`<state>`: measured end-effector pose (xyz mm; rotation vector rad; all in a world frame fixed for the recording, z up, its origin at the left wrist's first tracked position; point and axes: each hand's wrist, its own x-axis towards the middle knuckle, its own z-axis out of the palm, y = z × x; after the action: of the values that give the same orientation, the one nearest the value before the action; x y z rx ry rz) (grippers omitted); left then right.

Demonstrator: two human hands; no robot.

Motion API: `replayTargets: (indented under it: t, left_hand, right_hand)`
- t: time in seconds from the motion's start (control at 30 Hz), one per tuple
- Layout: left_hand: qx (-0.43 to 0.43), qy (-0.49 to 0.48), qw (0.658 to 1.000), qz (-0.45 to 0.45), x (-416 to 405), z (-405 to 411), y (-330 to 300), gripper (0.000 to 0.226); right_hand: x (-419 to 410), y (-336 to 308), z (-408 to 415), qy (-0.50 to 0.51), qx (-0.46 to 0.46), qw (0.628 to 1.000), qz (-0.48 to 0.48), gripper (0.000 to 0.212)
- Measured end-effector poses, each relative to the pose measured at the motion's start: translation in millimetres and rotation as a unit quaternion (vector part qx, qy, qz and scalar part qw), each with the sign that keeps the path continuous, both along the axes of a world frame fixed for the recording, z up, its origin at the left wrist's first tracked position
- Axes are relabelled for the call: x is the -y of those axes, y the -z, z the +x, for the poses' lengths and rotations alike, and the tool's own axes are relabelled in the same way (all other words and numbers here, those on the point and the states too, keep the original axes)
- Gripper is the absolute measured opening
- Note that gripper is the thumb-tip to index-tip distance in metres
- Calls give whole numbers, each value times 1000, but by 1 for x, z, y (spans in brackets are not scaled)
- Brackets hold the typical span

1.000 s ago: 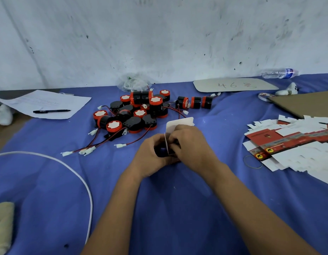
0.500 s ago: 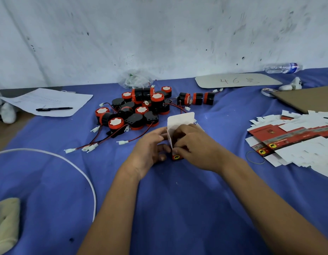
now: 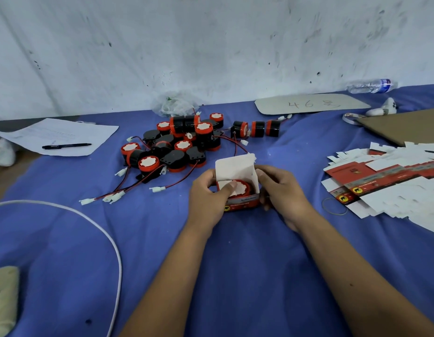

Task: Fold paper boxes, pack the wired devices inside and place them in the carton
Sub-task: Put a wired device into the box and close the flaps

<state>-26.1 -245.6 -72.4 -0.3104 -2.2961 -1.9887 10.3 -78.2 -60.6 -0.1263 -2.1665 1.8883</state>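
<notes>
One red paper box [image 3: 242, 203], lid flap up, one red-capped device [image 3: 240, 188] inside. Left hand [image 3: 208, 193] and right hand [image 3: 281, 190] both clamped on box sides.

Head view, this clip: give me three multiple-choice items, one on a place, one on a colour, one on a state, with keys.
1. Where does the pen lie?
A. on the sheet of paper at the left
B. on the flat boxes at the right
C. inside the small box

2. What colour is the cloth that covers the table?
A. green
B. blue
C. yellow

3. How does the small box between the hands stand?
A. shut and taped
B. flat, not yet folded
C. open at the top, with a device inside

Key: 1 A, the pen rests on the sheet of paper. 2 B, the cloth is blue all over. 3 C, the lid flap stands up and a red and white device shows inside, with the left hand and right hand at its sides.
</notes>
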Motion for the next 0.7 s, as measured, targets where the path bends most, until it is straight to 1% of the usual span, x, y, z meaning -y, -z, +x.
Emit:
replayTargets:
  t: [0.07,0.13,0.17,0.23,0.33,0.47,0.57,0.6,0.7]
  left_hand:
    - [6,-6,1000,11,-1,0,0,33]
    - [3,-8,1000,17,0,1,0,34]
    - [0,-8,1000,17,-1,2,0,33]
    - [0,-4,1000,11,-2,2,-1,33]
    - [-7,-5,1000,-26,-4,2,0,31]
    - [-73,-44,995,-60,-7,5,5,30]
    - [-138,-92,984,-72,-6,6,7,48]
    - [-163,-89,978,-91,-6,6,7,45]
    - [-214,-54,965,-140,-5,4,7,24]
  right_hand:
    - [1,1,2,-40,-11,999,-23,35]
    - [-2,0,2,-60,-22,997,-38,38]
    - [-4,0,3,-68,-22,997,-40,37]
    - [-4,1,3,-75,-18,996,-49,27]
    - [-5,3,0,-66,-3,996,-62,17]
    - [-7,5,-3,-60,3,995,-85,14]
    - [-6,7,-4,-48,4,995,-89,16]
    - [-6,7,-5,-46,3,995,-89,17]
    - [-7,9,-5,-47,-3,995,-92,20]
